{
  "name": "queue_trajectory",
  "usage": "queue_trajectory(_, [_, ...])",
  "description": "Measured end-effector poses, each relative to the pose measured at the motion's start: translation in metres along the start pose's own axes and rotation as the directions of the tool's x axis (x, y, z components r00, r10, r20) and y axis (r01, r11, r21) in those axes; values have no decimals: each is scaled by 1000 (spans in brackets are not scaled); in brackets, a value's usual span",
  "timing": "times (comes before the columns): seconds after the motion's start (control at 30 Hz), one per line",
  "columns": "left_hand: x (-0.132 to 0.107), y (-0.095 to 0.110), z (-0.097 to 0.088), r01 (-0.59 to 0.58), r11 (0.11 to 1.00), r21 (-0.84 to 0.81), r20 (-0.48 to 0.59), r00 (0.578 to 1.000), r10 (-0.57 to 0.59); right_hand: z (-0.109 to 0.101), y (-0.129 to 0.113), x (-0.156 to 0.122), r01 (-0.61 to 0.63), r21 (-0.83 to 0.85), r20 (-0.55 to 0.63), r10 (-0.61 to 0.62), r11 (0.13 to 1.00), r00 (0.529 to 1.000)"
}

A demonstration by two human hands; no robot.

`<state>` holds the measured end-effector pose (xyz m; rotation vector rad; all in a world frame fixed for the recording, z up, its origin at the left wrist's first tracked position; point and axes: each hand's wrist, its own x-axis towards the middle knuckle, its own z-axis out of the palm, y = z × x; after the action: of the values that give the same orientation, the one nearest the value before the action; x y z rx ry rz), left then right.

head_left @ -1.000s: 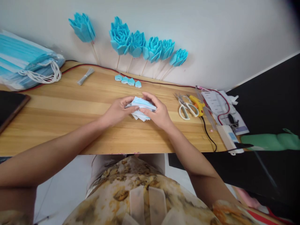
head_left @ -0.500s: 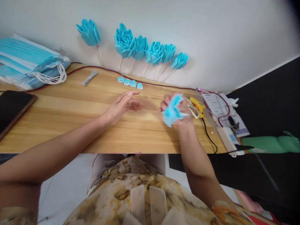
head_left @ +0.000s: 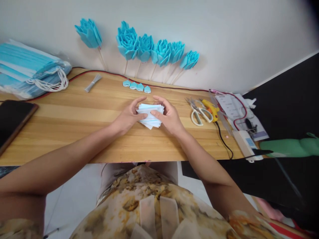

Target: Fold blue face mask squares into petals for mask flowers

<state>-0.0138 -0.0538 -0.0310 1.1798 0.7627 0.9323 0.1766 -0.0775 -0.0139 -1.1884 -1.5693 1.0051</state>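
Between my two hands is a loose stack of pale blue and white fabric pieces (head_left: pixel 150 122), its edges uneven. My left hand (head_left: pixel 128 117) is closed on the stack's left side, thumb on top. On the right side my right hand (head_left: pixel 169 117) grips it the same way, its thumb pressed on the upper face. The fingers under the stack are partly hidden. Just beyond the hands, several small folded blue pieces (head_left: pixel 140 87) lie in a row. To the right rest white-handled scissors (head_left: pixel 196 117) beside a yellow glue gun (head_left: pixel 210 108).
Several blue fabric flowers (head_left: pixel 127 41) on thin sticks lean against the wall. Packed face masks (head_left: pixel 32 66) and a dark phone (head_left: pixel 16 116) lie at left, with a bundle of thin strips (head_left: pixel 93 83) nearby. A white power strip (head_left: pixel 245 142) and green bottle (head_left: pixel 284 147) are at right.
My right hand has come left with the blue pieces, which are now gathered flat in a stack. My left hand, open before, now holds them too. The scissors are uncovered.
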Motion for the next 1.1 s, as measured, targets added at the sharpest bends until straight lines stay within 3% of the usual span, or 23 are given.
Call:
queue_trajectory(0.13, [2,-2,-1,-67,993,-101,-105,993,56,9,7,2,-47,145,54,39,988,998])
queue_trajectory(0.27, [1,2,2,-56,971,-231,-91,995,35,19,3,-1,-66,168,81,53,984,995])
queue_trajectory(0.43, [0,4,2,-28,980,-199,-88,996,10,22,-1,-4,-82,144,201,52,986,978])
queue_trajectory(0.6, [1,1,-2,-76,990,-121,-138,989,59,8,1,2,-131,263,149,94,956,984])
queue_trajectory(0.8, [-5,6,3,-115,992,45,-120,986,120,1,5,3,-137,149,117,120,979,986])
queue_trajectory(0.97, [-6,9,5,-79,996,35,-19,997,80,-12,8,10,-146,225,64,135,963,989])
queue_trajectory(1.1, [1,5,-3,-82,996,33,-89,992,85,-30,17,18,-143,100,-23,146,985,989])
